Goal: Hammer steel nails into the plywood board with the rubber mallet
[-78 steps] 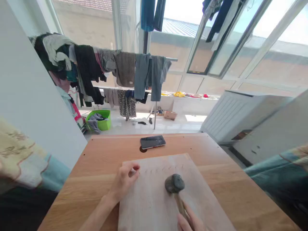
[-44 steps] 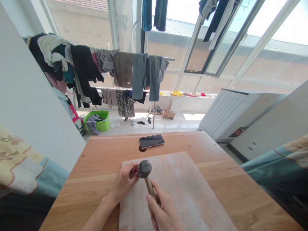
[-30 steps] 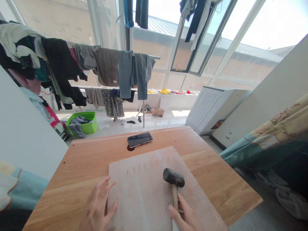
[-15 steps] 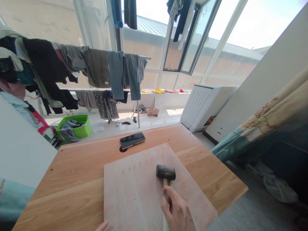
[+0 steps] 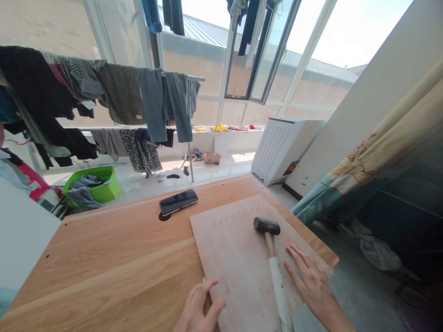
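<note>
- Long-handled mallet (image 5: 274,264): black cylindrical head (image 5: 266,226); wooden handle (image 5: 278,286) tan near the head, white with dark flecks below.
- Pale pinkish-grey rectangular wooden board (image 5: 238,258): faint streaks.
- Orange-brown flat wooden tabletop (image 5: 138,272): lighter and darker grain bands.
- Black-screened rectangular phone (image 5: 178,201).
- Bright green open plastic tub (image 5: 110,190).
- Black-and-white cloth garment (image 5: 140,155), hanging: small speckles.
- Long cream cloth curtain (image 5: 384,143): reddish floral pattern, teal lower band.

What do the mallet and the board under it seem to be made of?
Mallet head: probably rubber; thick, black and dull. Mallet handle: likely wood, bare and tan near the head, then white, perhaps painted, with dark spots. Board: wood or plywood, it seems; pale, matte, faintly streaked.
</note>
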Demonstrator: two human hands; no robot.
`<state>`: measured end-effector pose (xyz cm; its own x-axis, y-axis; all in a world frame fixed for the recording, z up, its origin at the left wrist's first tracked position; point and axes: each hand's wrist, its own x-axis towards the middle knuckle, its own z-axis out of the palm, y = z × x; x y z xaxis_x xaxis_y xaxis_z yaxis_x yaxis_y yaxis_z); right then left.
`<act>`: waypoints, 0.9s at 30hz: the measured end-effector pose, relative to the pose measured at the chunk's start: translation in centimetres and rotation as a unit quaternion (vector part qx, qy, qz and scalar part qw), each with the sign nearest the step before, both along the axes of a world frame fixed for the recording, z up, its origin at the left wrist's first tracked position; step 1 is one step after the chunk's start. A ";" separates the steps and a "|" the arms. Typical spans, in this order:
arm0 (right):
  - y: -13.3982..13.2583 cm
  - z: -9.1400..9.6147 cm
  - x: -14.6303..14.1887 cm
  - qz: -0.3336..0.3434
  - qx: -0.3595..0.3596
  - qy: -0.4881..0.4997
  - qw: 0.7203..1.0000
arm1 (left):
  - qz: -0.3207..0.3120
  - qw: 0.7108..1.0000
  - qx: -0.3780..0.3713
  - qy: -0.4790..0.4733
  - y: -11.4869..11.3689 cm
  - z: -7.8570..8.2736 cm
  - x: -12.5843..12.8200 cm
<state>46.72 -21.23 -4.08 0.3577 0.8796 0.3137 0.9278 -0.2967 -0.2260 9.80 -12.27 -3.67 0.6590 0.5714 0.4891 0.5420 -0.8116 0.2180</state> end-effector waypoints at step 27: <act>-3.5 1.8 -0.6 -0.119 -0.137 -0.040 0.983 | -0.018 0.986 0.164 -0.004 0.9 2.5 0.1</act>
<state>46.09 -24.72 -2.24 0.5466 0.8298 0.1129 0.8368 -0.5463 -0.0360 9.87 -11.40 -1.14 0.6714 0.3582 0.6487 0.5105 -0.8582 -0.0544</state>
